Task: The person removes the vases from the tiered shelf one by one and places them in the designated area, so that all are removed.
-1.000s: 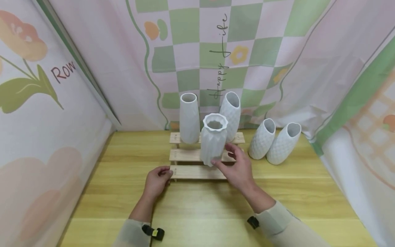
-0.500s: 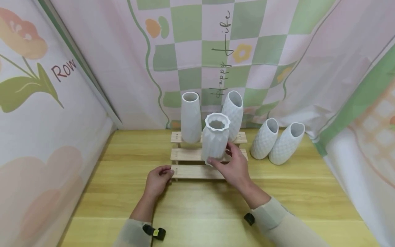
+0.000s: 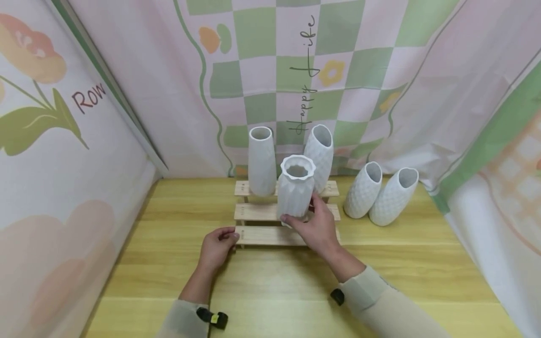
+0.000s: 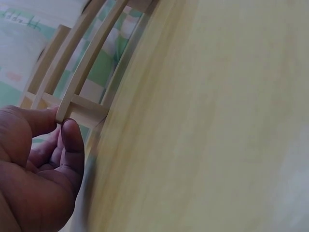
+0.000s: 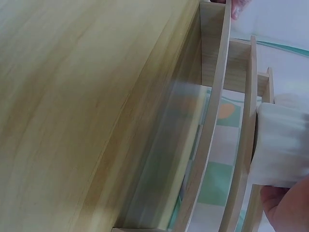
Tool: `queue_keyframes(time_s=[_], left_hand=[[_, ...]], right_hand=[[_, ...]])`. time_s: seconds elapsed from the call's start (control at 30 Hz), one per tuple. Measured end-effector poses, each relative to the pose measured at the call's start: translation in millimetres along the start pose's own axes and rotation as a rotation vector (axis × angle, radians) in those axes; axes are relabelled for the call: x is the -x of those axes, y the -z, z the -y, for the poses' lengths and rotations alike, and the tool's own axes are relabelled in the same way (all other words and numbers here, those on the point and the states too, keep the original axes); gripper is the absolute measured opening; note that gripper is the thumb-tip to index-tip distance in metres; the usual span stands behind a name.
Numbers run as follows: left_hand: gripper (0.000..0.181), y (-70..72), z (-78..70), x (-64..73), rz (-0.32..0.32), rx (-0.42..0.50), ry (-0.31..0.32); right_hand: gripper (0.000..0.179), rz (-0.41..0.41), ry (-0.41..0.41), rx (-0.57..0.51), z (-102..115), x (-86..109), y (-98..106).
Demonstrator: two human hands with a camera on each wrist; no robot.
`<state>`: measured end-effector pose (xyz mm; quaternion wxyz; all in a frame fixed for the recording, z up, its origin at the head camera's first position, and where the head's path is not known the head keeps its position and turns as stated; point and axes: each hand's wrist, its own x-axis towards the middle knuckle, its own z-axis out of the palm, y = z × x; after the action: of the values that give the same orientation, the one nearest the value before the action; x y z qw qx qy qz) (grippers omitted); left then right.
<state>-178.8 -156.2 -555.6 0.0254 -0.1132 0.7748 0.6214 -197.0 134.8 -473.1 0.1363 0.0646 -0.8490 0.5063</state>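
Note:
In the head view, my right hand holds a white ribbed vase with a scalloped rim near its base. Thumb in front, fingers on the right side, it keeps the vase upright at the middle tier of a three-step wooden rack. The right wrist view shows the vase's base at that tier's board; whether it bears its full weight there I cannot tell. My left hand pinches the left end of the lowest board between thumb and finger, plain in the left wrist view.
A tall smooth white vase and a diamond-textured vase stand on the top tier. Two more textured vases, a nearer one and one beside it, stand on the wooden table to the right. A patterned curtain hangs close behind.
My right hand's thumb and wrist have shifted slightly left around the vase, which stays nearly in place over the middle tier. The left hand keeps its pinch on the rack. The head view has shifted slightly.

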Motion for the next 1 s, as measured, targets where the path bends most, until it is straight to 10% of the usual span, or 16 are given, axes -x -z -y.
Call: queue_keyframes(time_s=[1.0], left_hand=[[0.033,-1.6,0.5,1.3,-0.007,0.044,0.012]], right_hand=[[0.076,-0.026,0.007,-0.016,-1.4,11.9,7.0]])
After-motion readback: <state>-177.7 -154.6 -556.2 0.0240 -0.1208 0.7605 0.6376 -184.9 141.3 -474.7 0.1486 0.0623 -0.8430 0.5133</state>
